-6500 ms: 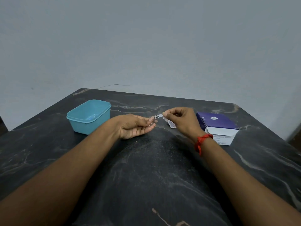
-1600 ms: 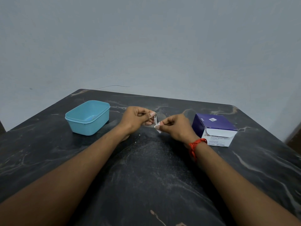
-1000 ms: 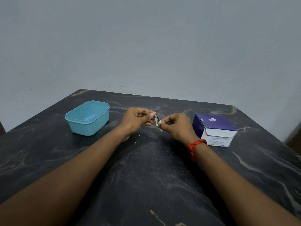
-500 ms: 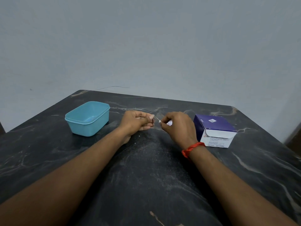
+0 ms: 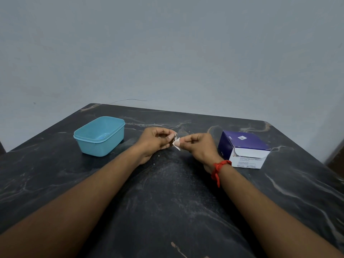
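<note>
Hands meet mid-frame, low over the table (image 5: 167,205). Left hand (image 5: 158,140) is curled round a small metal piece (image 5: 175,135); only its tip shows past the fingertips, so I can't tell what it is. Right hand (image 5: 199,146) pinches a white swab (image 5: 176,145) between thumb and forefinger, with the swab touching the metal tip. Blue tub (image 5: 98,144) centre-left, purple-white box (image 5: 243,146) centre-right, both clear of the hands. Red thread (image 5: 218,167) on right wrist.
</note>
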